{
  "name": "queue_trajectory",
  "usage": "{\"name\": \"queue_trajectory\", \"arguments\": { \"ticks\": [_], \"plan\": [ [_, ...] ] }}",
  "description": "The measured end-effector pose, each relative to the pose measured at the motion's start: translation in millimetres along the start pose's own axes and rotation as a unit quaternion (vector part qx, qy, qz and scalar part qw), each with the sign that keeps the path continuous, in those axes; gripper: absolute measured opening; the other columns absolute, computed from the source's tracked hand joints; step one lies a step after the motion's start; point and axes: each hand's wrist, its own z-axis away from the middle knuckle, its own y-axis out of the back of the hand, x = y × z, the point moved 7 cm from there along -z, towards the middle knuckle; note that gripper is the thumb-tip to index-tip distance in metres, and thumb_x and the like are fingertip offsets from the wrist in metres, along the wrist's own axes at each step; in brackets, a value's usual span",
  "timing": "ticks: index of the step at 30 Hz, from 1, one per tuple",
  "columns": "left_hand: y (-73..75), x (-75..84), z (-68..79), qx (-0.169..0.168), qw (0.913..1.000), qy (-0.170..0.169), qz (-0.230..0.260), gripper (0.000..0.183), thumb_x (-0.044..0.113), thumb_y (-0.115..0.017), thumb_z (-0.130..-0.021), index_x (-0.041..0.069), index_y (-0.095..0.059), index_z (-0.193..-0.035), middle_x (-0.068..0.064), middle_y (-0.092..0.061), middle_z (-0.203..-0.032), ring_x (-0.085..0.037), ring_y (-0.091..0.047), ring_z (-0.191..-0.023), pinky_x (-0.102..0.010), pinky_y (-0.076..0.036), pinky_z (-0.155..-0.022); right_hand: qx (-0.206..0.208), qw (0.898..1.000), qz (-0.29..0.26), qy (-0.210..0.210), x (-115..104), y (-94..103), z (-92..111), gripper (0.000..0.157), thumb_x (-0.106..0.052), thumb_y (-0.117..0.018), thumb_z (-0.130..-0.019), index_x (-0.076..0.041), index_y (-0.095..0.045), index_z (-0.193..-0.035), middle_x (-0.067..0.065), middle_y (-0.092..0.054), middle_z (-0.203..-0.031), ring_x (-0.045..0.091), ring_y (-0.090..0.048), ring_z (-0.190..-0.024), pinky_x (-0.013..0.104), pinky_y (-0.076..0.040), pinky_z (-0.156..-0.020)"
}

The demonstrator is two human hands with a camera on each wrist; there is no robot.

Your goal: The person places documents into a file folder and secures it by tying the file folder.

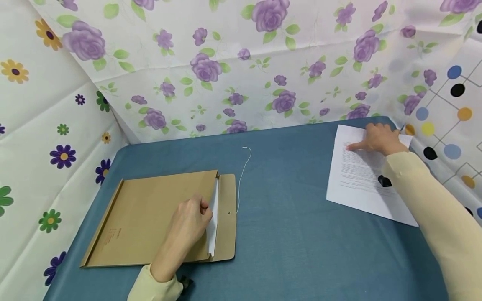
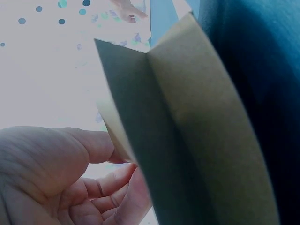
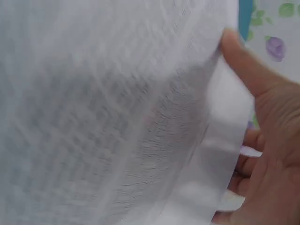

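A brown cardboard document folder (image 1: 150, 205) lies at the left of the table, its end flap (image 1: 227, 196) folded out to the right. White paper (image 1: 213, 225) shows in its opening. My left hand (image 1: 188, 221) pinches the cover's edge beside that opening; the left wrist view shows thumb and fingers on the creased brown board (image 2: 187, 93). At the far right, my right hand (image 1: 380, 140) holds printed white paper (image 1: 352, 179) by its upper part. In the right wrist view the thumb lies on the printed side (image 3: 140, 131), with the other fingers behind the edge.
A thin white string (image 1: 242, 171) trails from the flap across the blue tablecloth (image 1: 282, 225). Flower-patterned sheets (image 1: 211, 96) rise behind and to the left. A dotted sheet (image 1: 448, 108) borders the right side, close to the right hand.
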Motion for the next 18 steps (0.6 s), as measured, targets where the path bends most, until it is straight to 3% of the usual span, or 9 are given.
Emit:
{"name": "queue_trajectory", "arguments": {
  "ticks": [6,11,13,18],
  "plan": [
    [0.1,0.6,-1.8,0.004,1.0000,-0.005,0.002,0.005,-0.003,-0.067,-0.086,0.000,-0.064,-0.087,-0.007,-0.060,-0.075,-0.018,-0.054,-0.062,-0.030,-0.045,-0.053,0.010,1.000,-0.019,-0.011,2.7,8.0,6.6,0.056,-0.030,-0.082,-0.084,0.014,-0.057,-0.106,0.039,-0.059,-0.109,0.060,-0.054,-0.102,0.082,-0.027,-0.095],
    [0.3,1.1,-1.9,0.006,0.9999,-0.012,0.003,0.005,-0.003,-0.067,-0.085,0.000,-0.064,-0.087,-0.007,-0.060,-0.074,-0.018,-0.054,-0.061,-0.029,-0.045,-0.053,0.028,0.999,-0.042,-0.010,10.9,11.0,14.5,0.019,-0.002,-0.062,-0.081,0.014,-0.059,-0.092,0.035,-0.059,-0.092,0.048,-0.056,-0.081,0.064,-0.047,-0.076],
    [0.5,1.1,-2.0,0.007,0.9999,-0.012,0.003,0.005,-0.004,-0.067,-0.085,0.000,-0.064,-0.087,-0.007,-0.060,-0.074,-0.018,-0.054,-0.061,-0.029,-0.045,-0.053,0.028,0.998,-0.051,-0.004,14.6,12.2,17.3,0.018,0.002,-0.057,-0.081,0.015,-0.062,-0.093,0.034,-0.059,-0.091,0.043,-0.053,-0.078,0.058,-0.047,-0.071],
    [0.8,0.6,-2.0,0.008,0.9999,-0.009,0.004,0.006,-0.004,-0.066,-0.085,0.001,-0.063,-0.085,-0.007,-0.059,-0.074,-0.018,-0.054,-0.061,-0.029,-0.045,-0.053,-0.006,0.998,-0.060,0.015,20.2,13.1,22.2,0.036,-0.006,-0.063,-0.088,0.021,-0.064,-0.112,0.037,-0.063,-0.102,0.042,-0.055,-0.084,0.055,-0.048,-0.073]
  ]
}}
